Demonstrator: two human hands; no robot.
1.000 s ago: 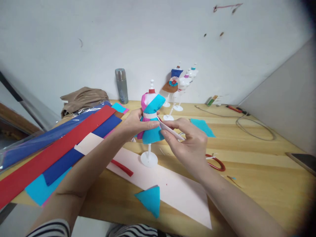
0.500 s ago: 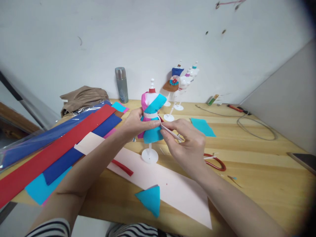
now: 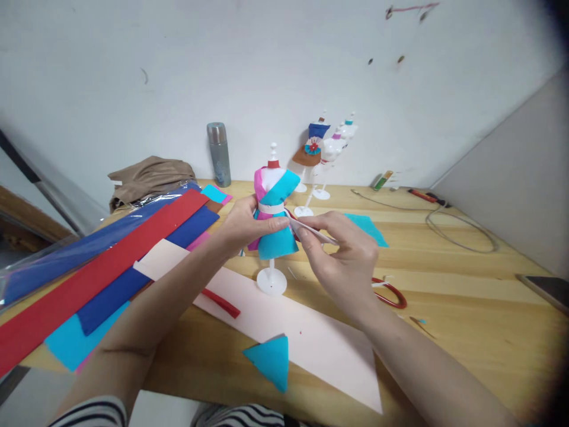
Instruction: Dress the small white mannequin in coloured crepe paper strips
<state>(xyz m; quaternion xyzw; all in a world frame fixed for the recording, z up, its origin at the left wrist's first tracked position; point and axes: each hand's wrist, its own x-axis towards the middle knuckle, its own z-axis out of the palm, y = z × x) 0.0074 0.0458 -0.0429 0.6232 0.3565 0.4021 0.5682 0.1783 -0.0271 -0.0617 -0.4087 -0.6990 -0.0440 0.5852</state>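
A miniature dress form [image 3: 272, 175] on a round white base stands upright, wrapped in turquoise and pink fabric with a red band at its neck. Around its waist runs a pale pink strip [image 3: 316, 232], whose loose end extends to the right. My left hand [image 3: 249, 223] grips the dress form at the waist, the thumb lying across its front and the other fingers hidden behind. Pinched between the thumb and fingers of my right hand [image 3: 340, 249] is the strip's loose end, held taut beside the skirt.
A pale pink sheet [image 3: 320, 338] and a turquoise scrap [image 3: 272, 360] lie in front. Coloured fabric strips [image 3: 111, 255] cover the left side. Red-handled scissors [image 3: 393, 293] lie right. Behind stand a thermos [image 3: 219, 155] and several dress forms [image 3: 307, 155]; a cable [image 3: 462, 244] curls at right.
My right hand has moved slightly to the right with the strip's loose end, away from the skirt. The left hand keeps its hold on the dress form.
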